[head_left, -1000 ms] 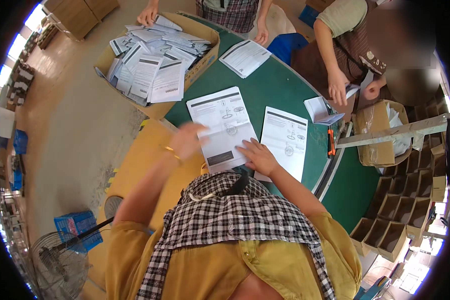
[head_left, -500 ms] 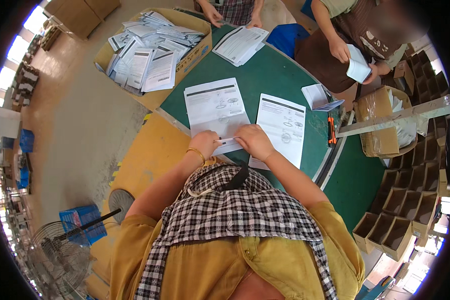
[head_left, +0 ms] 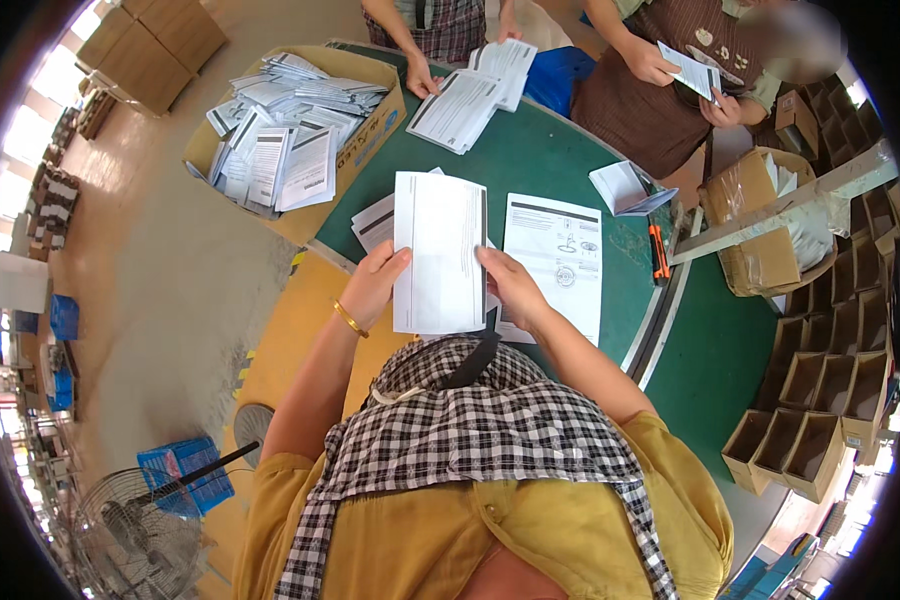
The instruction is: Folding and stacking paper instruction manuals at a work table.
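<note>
Between my two hands I hold a white printed leaflet [head_left: 440, 255], upright and raised above the green table, with a dark strip along its right edge. My left hand [head_left: 374, 288] pinches its left edge, and my right hand [head_left: 515, 290] grips its right edge. Partly hidden behind it lies another printed sheet [head_left: 372, 222]. To the right, close to my right hand, printed sheets with small drawings [head_left: 555, 255] lie flat on the green table [head_left: 630, 290].
An open carton [head_left: 368, 150] heaped with folded leaflets stands at the far left. Across the table a co-worker's hand [head_left: 423, 78] touches a stack of sheets [head_left: 457, 110]; another person holds a folded paper [head_left: 692, 72]. An orange cutter [head_left: 658, 250] and a folded leaflet [head_left: 630, 188] lie at right.
The paper that my hands were bending low over the table is now lifted and held upright as a narrow leaflet. My hands have moved apart. The co-worker's sheets across the table have spread out.
</note>
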Available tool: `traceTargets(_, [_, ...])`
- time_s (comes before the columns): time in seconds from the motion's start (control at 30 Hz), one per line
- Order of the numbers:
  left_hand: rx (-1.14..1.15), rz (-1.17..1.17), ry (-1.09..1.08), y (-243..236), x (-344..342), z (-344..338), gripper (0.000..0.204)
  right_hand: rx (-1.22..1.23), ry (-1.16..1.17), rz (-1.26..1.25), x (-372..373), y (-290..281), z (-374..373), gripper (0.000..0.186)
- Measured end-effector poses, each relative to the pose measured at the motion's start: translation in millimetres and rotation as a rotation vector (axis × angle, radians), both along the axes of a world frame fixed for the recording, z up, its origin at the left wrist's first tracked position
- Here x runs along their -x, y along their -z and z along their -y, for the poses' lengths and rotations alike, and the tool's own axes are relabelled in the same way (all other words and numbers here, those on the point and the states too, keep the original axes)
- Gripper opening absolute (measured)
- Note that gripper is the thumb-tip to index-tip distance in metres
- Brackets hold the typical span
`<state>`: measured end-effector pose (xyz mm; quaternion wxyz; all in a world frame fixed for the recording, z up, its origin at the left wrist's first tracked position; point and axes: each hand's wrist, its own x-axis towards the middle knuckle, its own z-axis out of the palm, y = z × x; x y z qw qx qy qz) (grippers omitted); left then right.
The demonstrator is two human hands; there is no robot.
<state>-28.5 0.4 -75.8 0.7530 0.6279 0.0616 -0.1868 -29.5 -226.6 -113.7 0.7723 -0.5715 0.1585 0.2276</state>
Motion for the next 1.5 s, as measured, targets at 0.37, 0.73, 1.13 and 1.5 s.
traceTargets(0.37, [-0.008,0.131,-0.131,1.1,10.2,-12.9,0.034,-0.047,-0.029,0.203,-14.3,-50.3,0.5,0.017])
traceTargets(0.73, [0.264,-0.006,0.0,-20.0,13.0,-8.9,0.017,0.11,-0.365,0.344,-14.3,-75.8,41.1,0.018])
traceTargets(1.13, [-0.549,0.703,0.411,-54.1,-37.0,-55.4,0.025,0.536,-0.567,1.005,-40.6,-102.0,24.9,0.02])
traceTargets(1.5, [-0.649,0.688,0.423,-50.6,-38.0,9.0,0.029,0.819,-0.386,0.921,-18.2,-99.3,1.9,0.015])
